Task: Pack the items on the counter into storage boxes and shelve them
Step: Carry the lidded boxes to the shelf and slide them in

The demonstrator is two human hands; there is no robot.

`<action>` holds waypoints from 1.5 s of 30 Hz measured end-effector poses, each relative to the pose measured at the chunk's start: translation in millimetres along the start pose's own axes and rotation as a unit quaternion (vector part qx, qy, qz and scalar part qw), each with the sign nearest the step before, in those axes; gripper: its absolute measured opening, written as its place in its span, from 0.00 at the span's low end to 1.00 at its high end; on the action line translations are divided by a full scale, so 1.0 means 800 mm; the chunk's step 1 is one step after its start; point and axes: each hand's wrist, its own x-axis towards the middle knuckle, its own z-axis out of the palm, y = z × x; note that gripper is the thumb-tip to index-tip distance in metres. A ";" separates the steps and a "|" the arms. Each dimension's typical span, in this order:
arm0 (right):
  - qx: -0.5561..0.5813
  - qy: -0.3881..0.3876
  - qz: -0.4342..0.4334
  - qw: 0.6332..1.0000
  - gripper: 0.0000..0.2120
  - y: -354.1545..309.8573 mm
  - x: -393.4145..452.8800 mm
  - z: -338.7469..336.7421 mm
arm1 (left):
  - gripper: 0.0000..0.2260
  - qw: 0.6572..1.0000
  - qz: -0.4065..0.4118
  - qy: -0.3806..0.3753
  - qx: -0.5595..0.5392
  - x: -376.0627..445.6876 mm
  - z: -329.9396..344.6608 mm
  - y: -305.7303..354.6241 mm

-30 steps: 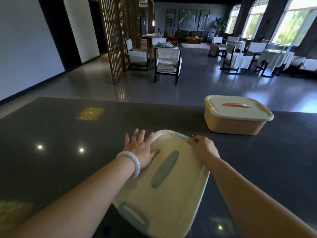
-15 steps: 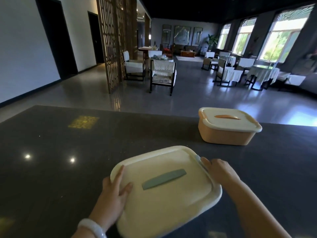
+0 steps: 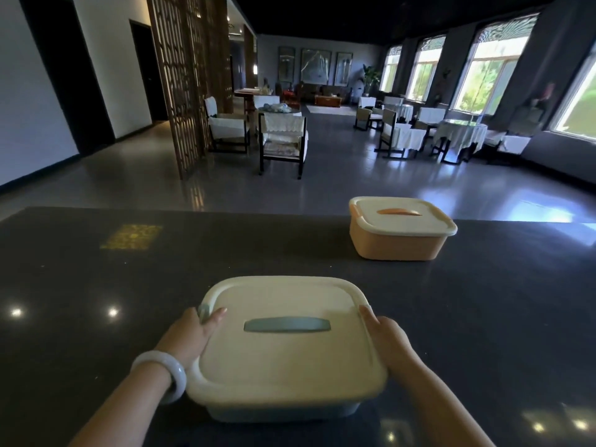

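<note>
A: Contents of both boxes are hidden under cream lids; the near box's (image 3: 283, 411) pale blue base barely shows.

B: And the hands?

A: Left hand (image 3: 187, 333), with a white bracelet (image 3: 164, 372) on its wrist, grips the near box's left edge, thumb on the lid. Right hand (image 3: 383, 340) holds the right edge.

B: Where is it?

A: On a dark glossy surface (image 3: 96, 285). An orange box (image 3: 400, 227) sits well apart, farther right. Beyond are chairs (image 3: 283, 140) and bright windows (image 3: 490, 79).

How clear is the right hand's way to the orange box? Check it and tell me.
Probably clear. The right hand grips the side of the blue box, so it must let go first. Between it and the orange box, farther back on the right, only bare counter shows. Whether the arm stretches that far is uncertain.
</note>
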 end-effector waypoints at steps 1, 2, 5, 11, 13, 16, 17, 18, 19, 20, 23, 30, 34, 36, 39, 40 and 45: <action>0.005 0.005 0.003 1.000 0.27 0.004 -0.005 0.000 | 0.29 1.000 0.002 -0.007 0.005 0.000 -0.001 0.001; 0.009 0.007 0.004 1.000 0.27 0.005 -0.010 -0.001 | 0.29 1.000 0.006 -0.014 0.012 -0.001 -0.003 0.002; 0.025 0.005 0.003 1.000 0.25 0.003 -0.023 -0.005 | 0.32 1.000 0.011 -0.015 0.024 -0.005 -0.006 0.006; 0.089 0.022 0.022 0.996 0.25 0.038 -0.061 -0.022 | 0.26 0.993 -0.022 -0.001 -0.113 -0.037 0.023 -0.001; 0.129 0.022 0.039 0.991 0.25 0.053 -0.074 -0.031 | 0.23 0.987 -0.024 -0.016 -0.158 -0.054 0.031 0.000; 0.161 0.025 0.057 0.985 0.25 0.073 -0.086 -0.053 | 0.21 0.984 -0.002 -0.016 -0.178 -0.077 0.051 0.003; 0.179 0.026 0.062 0.982 0.25 0.082 -0.090 -0.062 | 0.21 0.984 0.012 -0.010 -0.180 -0.083 0.060 0.005; 0.197 0.029 0.065 0.978 0.26 0.091 -0.094 -0.073 | 0.21 0.984 0.025 -0.005 -0.176 -0.088 0.070 0.009; 0.211 0.034 0.067 0.975 0.28 0.102 -0.098 -0.085 | 0.22 0.985 0.032 0.000 -0.167 -0.093 0.080 0.015; 0.221 0.040 0.071 0.972 0.30 0.115 -0.103 -0.099 | 0.22 0.986 0.037 0.001 -0.159 -0.097 0.092 0.024; 0.235 0.068 0.088 0.966 0.31 0.160 -0.118 -0.146 | 0.19 0.986 0.055 -0.013 -0.157 -0.117 0.135 0.067; 0.297 0.174 0.112 0.932 0.26 0.292 -0.156 -0.296 | 0.15 0.975 0.134 -0.072 -0.161 -0.191 0.281 0.200; 0.310 0.248 0.113 0.911 0.24 0.376 -0.185 -0.394 | 0.16 0.959 0.189 -0.127 -0.171 -0.242 0.382 0.285; 0.325 0.278 0.114 0.897 0.24 0.417 -0.203 -0.441 | 0.19 0.948 0.213 -0.162 -0.174 -0.271 0.431 0.327; 0.326 0.322 0.123 0.880 0.21 0.471 -0.234 -0.502 | 0.21 0.935 0.224 -0.207 -0.183 -0.309 0.502 0.376; 0.326 0.338 0.126 0.874 0.20 0.488 -0.245 -0.519 | 0.20 0.929 0.229 -0.225 -0.187 -0.322 0.525 0.390; 0.351 0.402 0.149 0.832 0.21 0.559 -0.295 -0.580 | 0.12 0.893 0.272 -0.313 -0.174 -0.382 0.623 0.459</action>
